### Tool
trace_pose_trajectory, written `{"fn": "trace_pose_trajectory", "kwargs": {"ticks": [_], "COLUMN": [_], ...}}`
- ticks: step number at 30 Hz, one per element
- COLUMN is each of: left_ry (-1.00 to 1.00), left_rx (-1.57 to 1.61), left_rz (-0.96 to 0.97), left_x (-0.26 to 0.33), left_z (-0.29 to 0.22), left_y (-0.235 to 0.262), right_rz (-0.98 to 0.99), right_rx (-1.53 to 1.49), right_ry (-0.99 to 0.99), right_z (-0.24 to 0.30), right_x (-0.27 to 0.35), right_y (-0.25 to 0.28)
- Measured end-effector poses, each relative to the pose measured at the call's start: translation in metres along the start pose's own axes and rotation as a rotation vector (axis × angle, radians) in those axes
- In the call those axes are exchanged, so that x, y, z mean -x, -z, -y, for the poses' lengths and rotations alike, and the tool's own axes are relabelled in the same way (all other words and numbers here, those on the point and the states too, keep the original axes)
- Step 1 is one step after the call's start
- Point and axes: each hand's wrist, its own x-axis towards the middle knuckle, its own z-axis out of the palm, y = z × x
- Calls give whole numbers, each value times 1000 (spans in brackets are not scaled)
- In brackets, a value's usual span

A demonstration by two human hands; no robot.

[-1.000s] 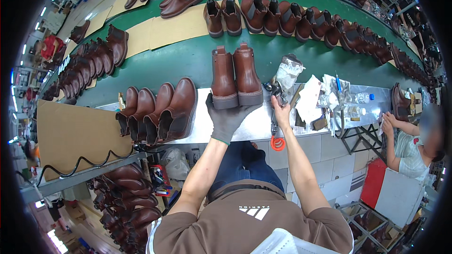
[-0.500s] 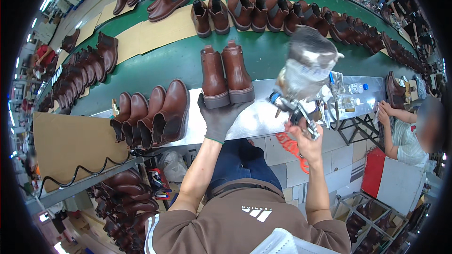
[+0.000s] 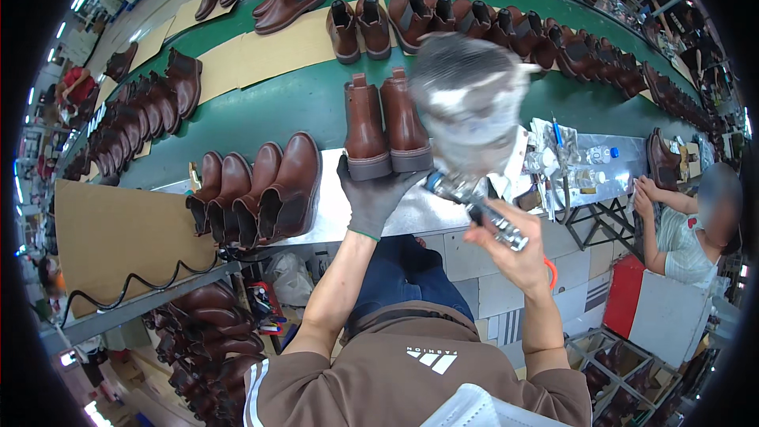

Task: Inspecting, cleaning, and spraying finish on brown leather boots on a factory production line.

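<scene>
A pair of brown ankle boots (image 3: 365, 122) stands upright side by side, heels toward me. My left hand (image 3: 375, 204), in a grey glove, is closed under their soles and holds both up at the bench edge. To their right, my bare right hand (image 3: 512, 247) grips a metal spray gun (image 3: 484, 212). On top of the gun sits a large cup (image 3: 466, 107), stained white and dark and blurred by motion. The gun's nozzle end points left, close to the right boot's heel; I cannot see any spray.
Several brown boots (image 3: 288, 194) lie on the metal bench (image 3: 316, 213) at my left. Beyond, a green conveyor (image 3: 261, 119) carries long rows of boots. Bottles (image 3: 597, 155) stand on the bench at right. Another person (image 3: 684, 225) works at far right. A cardboard sheet (image 3: 130, 245) leans at left.
My right hand has swung the spray gun and its cup leftward, nearer to the boots. My left hand keeps holding the pair in about the same place.
</scene>
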Motion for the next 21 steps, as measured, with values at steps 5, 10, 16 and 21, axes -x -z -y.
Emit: {"fn": "trace_pose_trajectory", "kwargs": {"ticks": [5,10,16,21], "left_ry": [-92,-92,-316,-136], "left_rx": [-53,-192,-979,-550], "left_rz": [21,-16,25,-13], "left_x": [-3,-2,-6,2], "left_z": [-12,-5,-13,-2], "left_y": [25,5,26,7], "right_rz": [56,-149,30,-221], "right_rx": [-30,91,70,-34], "right_ry": [14,118,-16,113], "right_z": [-4,-13,4,-23], "right_x": [-30,-27,3,-30], "right_y": [-36,-32,-17,-44]}}
